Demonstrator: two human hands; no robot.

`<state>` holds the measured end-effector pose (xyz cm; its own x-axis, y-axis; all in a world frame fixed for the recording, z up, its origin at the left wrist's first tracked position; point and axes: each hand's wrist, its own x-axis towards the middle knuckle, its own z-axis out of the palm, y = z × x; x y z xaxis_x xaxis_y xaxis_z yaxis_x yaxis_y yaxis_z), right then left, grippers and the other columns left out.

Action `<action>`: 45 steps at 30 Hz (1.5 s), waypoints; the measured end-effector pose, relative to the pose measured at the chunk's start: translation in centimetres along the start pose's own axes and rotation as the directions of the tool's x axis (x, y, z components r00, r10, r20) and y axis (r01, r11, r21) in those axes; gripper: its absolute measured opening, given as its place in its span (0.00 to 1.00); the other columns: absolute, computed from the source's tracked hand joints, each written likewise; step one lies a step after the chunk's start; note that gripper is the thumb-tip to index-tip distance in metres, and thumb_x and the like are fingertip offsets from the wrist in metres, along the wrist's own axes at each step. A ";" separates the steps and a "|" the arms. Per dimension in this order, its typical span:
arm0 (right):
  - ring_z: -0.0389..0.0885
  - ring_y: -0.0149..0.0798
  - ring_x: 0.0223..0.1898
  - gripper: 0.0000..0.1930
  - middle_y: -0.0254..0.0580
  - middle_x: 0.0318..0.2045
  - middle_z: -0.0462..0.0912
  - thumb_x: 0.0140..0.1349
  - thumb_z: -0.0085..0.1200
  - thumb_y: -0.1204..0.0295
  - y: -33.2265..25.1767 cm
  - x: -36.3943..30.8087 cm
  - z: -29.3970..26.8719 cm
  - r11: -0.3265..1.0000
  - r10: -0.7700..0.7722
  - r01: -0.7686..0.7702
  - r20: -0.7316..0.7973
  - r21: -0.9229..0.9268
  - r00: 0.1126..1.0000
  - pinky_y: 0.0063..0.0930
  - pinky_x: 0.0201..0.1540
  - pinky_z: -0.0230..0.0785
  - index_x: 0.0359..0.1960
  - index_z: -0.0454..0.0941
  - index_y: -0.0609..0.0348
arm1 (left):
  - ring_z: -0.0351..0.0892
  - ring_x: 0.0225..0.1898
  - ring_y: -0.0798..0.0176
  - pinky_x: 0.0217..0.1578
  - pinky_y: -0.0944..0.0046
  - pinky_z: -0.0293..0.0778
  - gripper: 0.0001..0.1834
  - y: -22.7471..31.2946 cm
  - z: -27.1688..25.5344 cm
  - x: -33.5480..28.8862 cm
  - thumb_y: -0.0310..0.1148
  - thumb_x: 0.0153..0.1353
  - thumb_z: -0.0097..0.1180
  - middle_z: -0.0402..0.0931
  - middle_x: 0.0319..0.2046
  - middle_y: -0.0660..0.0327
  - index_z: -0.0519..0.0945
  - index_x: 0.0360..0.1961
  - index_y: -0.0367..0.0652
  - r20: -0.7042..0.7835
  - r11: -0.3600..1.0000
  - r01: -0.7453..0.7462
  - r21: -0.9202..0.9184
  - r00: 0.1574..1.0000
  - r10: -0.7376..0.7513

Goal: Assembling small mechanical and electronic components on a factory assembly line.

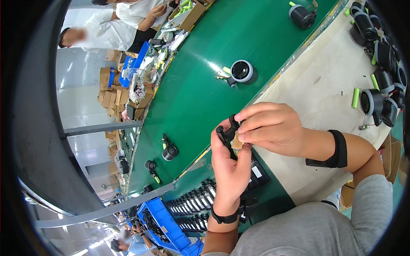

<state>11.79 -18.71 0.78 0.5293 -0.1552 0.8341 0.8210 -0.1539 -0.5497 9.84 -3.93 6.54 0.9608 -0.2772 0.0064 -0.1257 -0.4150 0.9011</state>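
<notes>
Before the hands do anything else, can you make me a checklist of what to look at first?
1. Left hand holding the black part: ok, gripped.
2. Right hand at that part: ok, fingertips there.
3. Small tan piece properly fitted: cannot tell, fingers partly cover it.
4. Grey-ringed black device away from the hands: ok, it sits apart on the green surface.
5. Black bands on both arms: ok, one each.

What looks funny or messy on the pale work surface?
Just little things: a dark smudge marks the pale work surface, and a tiny dark bit lies by itself. They stand out because it's plain around them. I see no spill, and no clear damage on the black part in the left hand.
</notes>
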 end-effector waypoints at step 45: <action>0.80 0.43 0.35 0.08 0.36 0.27 0.76 0.43 0.64 0.81 -1.8 0.3 0.5 0.990 0.079 -0.087 -0.069 -0.107 0.994 0.29 0.30 0.73 0.26 0.78 0.60 | 0.75 0.38 0.69 0.41 0.70 0.72 0.19 0.5 1.1 -0.5 0.29 0.69 0.45 0.76 0.44 0.54 0.65 0.57 0.31 -0.095 0.983 -0.159 -0.087 0.984 0.150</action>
<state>10.59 -17.95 2.02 0.5768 -0.2342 0.7826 0.7445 -0.2435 -0.6216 8.97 -4.98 6.47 0.9501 -0.2528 0.1828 -0.2544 -0.2886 0.9230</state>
